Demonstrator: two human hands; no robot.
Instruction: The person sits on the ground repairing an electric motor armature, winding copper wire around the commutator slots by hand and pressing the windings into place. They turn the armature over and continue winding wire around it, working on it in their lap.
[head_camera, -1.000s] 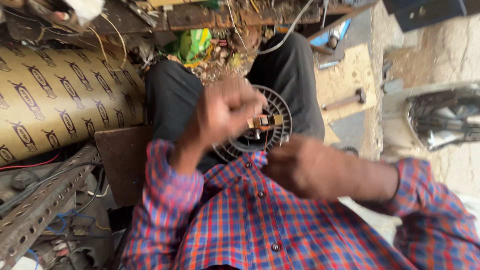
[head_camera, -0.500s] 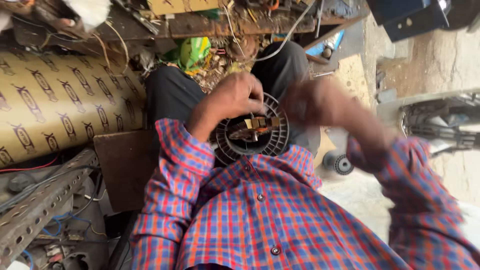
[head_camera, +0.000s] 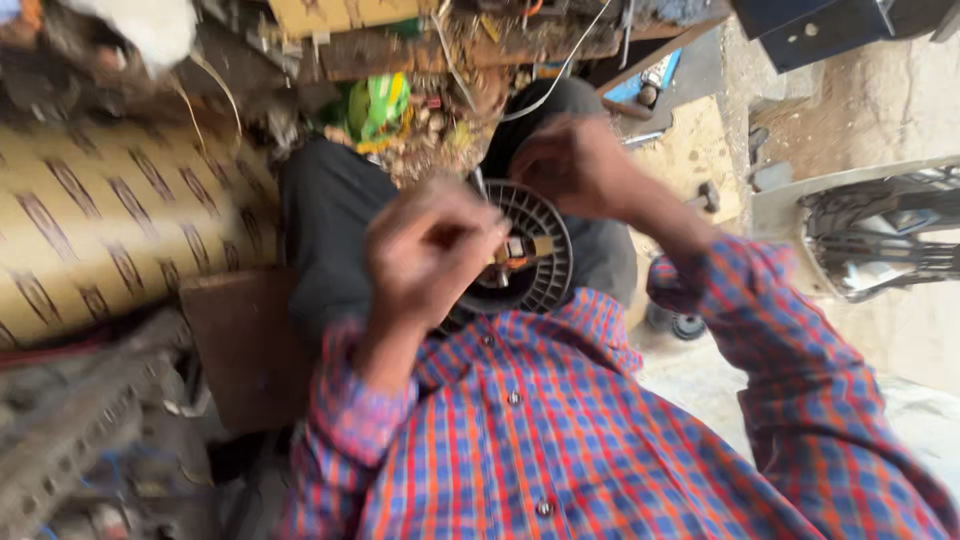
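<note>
A round black slotted part (head_camera: 540, 275) with a brass and orange centre (head_camera: 518, 250) rests on my lap, against my dark trousers (head_camera: 330, 230). My left hand (head_camera: 430, 250) is blurred and closed over the part's left side, fingers by the centre. My right hand (head_camera: 570, 160) curls over the part's top rim. Both arms wear a red and blue checked shirt (head_camera: 560, 430).
A yellow-brown patterned roll (head_camera: 100, 220) lies at left, with a brown board (head_camera: 240, 340) and a perforated metal angle bar (head_camera: 70, 440) below it. Green wrapping (head_camera: 375, 105) and wire scraps lie ahead. A metal grille (head_camera: 880, 240) stands at right, a dark box (head_camera: 820, 30) above it.
My right hand has swung from the right side onto the part's top rim. My left hand has slid down to the part's left side. The view has shifted slightly.
</note>
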